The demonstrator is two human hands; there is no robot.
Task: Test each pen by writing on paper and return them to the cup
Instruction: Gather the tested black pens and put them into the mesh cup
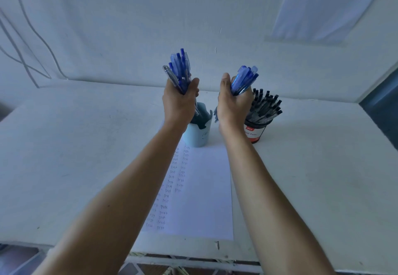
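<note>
My left hand [178, 102] grips a bunch of blue pens [179, 70] held upright above the light blue cup [199, 133]. My right hand [233, 104] grips a second bunch of blue pens [245, 79], also raised, between the blue cup and a dark cup [255, 133]. The dark cup has a red and white label and holds several black pens [266, 106]. A white sheet of paper [206, 188] lies in front of the cups, with two columns of the handwritten word "test" down its left side.
The white table [75, 156] runs to a white wall behind the cups. Thin cables [28, 44] hang on the wall at the far left. The table's front edge [193, 261] lies near the bottom, with floor below.
</note>
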